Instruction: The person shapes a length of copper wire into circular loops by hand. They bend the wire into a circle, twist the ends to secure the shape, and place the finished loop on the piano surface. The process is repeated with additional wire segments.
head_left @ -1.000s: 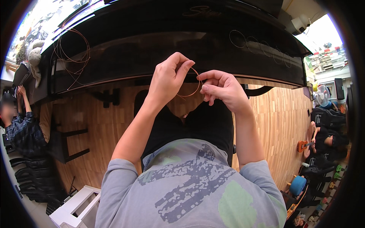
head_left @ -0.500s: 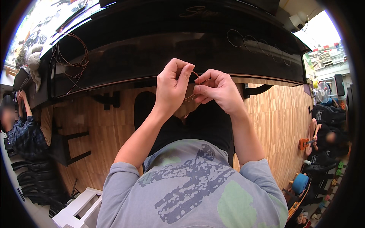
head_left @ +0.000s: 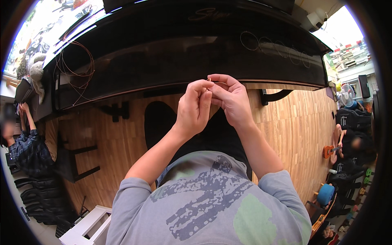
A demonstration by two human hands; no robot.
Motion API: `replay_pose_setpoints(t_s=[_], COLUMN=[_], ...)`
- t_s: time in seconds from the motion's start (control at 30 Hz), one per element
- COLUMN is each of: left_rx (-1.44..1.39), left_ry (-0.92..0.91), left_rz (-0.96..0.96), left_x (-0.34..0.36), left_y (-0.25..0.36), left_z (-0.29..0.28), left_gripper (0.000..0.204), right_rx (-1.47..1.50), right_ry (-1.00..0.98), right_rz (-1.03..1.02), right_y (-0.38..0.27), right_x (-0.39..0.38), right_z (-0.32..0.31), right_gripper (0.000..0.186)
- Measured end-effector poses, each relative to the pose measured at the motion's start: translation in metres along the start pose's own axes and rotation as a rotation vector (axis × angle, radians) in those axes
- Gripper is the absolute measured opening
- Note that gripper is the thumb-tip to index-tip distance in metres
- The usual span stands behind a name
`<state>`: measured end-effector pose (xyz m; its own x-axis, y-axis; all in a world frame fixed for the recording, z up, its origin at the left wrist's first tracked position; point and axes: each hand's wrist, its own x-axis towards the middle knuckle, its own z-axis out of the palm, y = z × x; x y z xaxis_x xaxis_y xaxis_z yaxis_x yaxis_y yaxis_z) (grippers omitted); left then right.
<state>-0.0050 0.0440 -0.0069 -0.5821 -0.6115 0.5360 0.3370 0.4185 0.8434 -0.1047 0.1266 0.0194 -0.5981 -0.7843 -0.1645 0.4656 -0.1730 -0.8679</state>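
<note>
While the left hand [head_left: 194,105] and right hand [head_left: 232,102] meet at the near edge of the glossy black surface [head_left: 163,51], their fingers pinch a copper-coloured wire [head_left: 209,80] between the fingertips; only a small bend of it shows, the rest being hidden; a loose copper-coloured coil [head_left: 93,61] lies at far left on that surface; thin rings [head_left: 258,43] overlap in a row toward the right.

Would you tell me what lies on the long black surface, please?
Coppery wire coils, left; pale wire loops, right. Anything behind the left hand and right hand is hidden.
</note>
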Motion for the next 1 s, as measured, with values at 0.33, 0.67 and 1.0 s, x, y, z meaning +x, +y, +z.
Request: replay_pose_setpoints(t_s=[0.33, 0.67, 1.0], left_rx=[0.407, 0.556, -0.294], left_ry=[-0.315, 0.080, -0.120], left_rz=[0.652, 0.661, -0.389], left_x=[0.002, 0.006, 0.021], left_y=[-0.005, 0.010, 0.011], left_z=[-0.016, -0.035, -0.034], left_gripper=[0.020, 0.028, 0.018], right_rx=[0.199, -0.279, -0.227], right_ry=[-0.133, 0.031, -0.028], right_rz=[0.016, -0.251, -0.376], right_y=[-0.005, -0.014, -0.012], right_x=[-0.011, -0.012, -0.017], right_z=[-0.003, -0.012, -0.004], right_gripper=[0.014, 0.014, 0.014])
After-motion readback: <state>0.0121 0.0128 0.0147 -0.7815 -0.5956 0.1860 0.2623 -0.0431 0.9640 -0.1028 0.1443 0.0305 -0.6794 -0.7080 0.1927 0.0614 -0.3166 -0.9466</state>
